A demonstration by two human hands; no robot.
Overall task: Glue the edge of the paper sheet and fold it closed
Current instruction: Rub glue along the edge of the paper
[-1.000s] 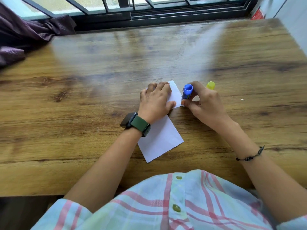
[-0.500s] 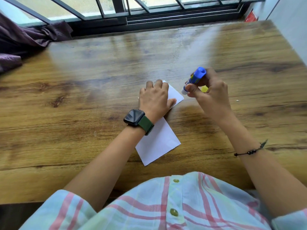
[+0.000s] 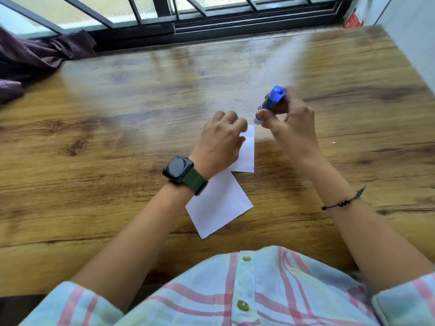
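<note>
A white paper sheet (image 3: pixel 219 205) lies on the wooden table (image 3: pixel 117 128) in front of me. Its far end is bent up and over toward me as a flap. My left hand (image 3: pixel 219 142), with a watch on the wrist, has curled fingers on that flap and pinches it. My right hand (image 3: pixel 294 128) grips a blue glue stick (image 3: pixel 270 102) just past the flap's far corner. The stick is tilted, white tip down and to the left, close to the paper's corner but held above the table.
A dark purple cloth (image 3: pixel 35 57) lies bunched at the table's far left corner. A black window frame (image 3: pixel 211 27) runs along the far edge. A red object (image 3: pixel 353 20) sits at the far right by a white wall.
My right hand lifted the glue stick off the paper edge and raised it, hiding the yellow cap. My left hand went from pressing the sheet flat to bending its far end up.
</note>
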